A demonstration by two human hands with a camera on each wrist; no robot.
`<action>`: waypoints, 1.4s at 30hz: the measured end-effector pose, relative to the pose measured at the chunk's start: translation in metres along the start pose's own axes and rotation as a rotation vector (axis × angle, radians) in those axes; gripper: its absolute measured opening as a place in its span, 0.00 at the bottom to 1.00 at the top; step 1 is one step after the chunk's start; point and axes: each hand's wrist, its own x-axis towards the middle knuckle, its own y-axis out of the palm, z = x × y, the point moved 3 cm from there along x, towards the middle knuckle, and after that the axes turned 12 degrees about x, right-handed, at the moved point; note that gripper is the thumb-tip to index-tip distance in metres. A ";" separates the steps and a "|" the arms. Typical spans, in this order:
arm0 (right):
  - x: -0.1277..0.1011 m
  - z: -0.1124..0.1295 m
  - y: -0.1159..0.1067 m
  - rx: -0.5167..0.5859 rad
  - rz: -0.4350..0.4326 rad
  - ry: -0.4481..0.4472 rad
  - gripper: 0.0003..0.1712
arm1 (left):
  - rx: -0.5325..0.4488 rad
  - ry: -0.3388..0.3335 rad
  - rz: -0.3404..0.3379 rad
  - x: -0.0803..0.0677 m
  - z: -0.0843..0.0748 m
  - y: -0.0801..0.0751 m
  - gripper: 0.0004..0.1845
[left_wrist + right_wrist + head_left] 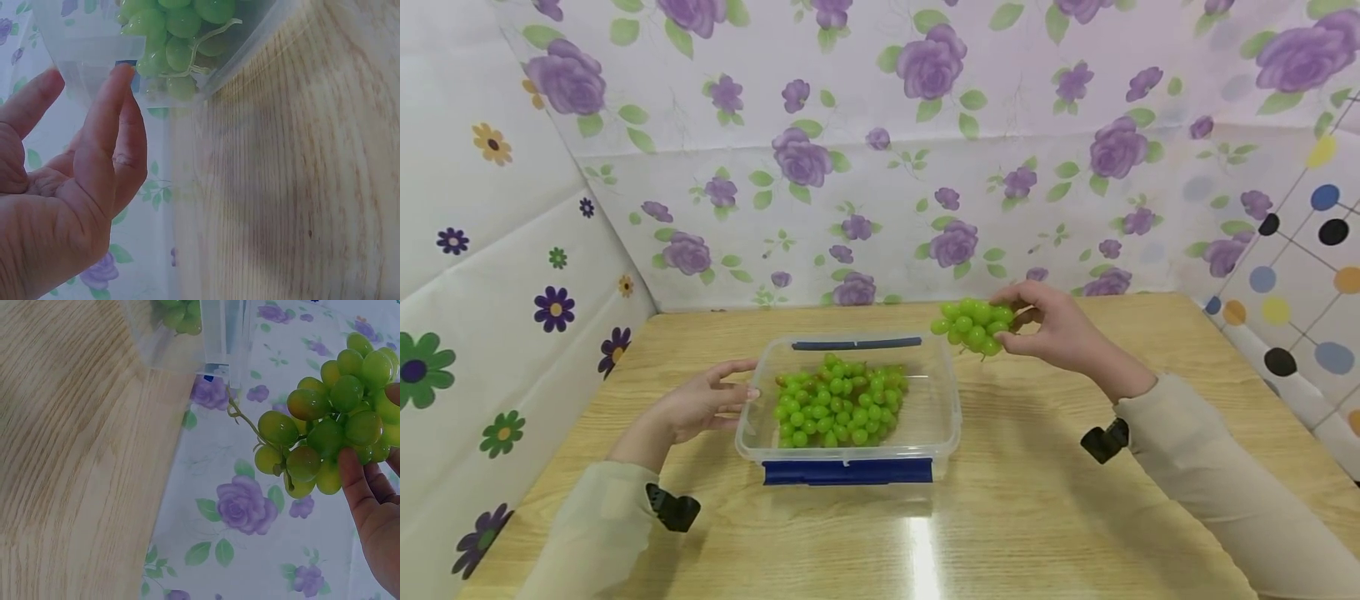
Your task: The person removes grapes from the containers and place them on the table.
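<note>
A bunch of green grapes point(973, 325) is held by my right hand point(1045, 329) above the right back corner of a clear plastic box. In the right wrist view, fingers and thumb pinch the bunch point(331, 425), and a bare stem hangs off its side. The box point(934, 417) stands on the table, uncovered, with more green grapes point(838, 404) heaped in its left and middle part. At the box's left wall is my left hand point(703, 404), its fingers extended. From the left wrist view, the fingertips point(122, 78) appear to touch the clear wall.
The wooden table point(1037, 517) runs around the box. Blue clip strips point(850, 472) line the box's front and back sides. Flowered cloth point(865, 192) hangs behind the table, with patterned cloth at both sides. Each wrist wears a small black camera point(1105, 440).
</note>
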 end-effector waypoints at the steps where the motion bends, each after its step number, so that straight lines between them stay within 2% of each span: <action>1: 0.000 0.000 0.000 0.000 0.000 0.000 0.19 | 0.001 0.000 0.001 0.000 0.000 0.000 0.42; 23: -0.005 -0.013 0.004 0.001 -0.008 0.020 0.19 | 0.009 0.028 0.040 -0.002 -0.006 0.000 0.42; 29: -0.007 -0.015 0.004 -0.012 -0.011 0.024 0.19 | -0.009 0.010 0.037 -0.002 -0.005 -0.002 0.43; 42: -0.013 -0.025 0.003 -0.030 -0.013 0.025 0.18 | -0.003 0.019 0.035 -0.002 -0.004 -0.002 0.42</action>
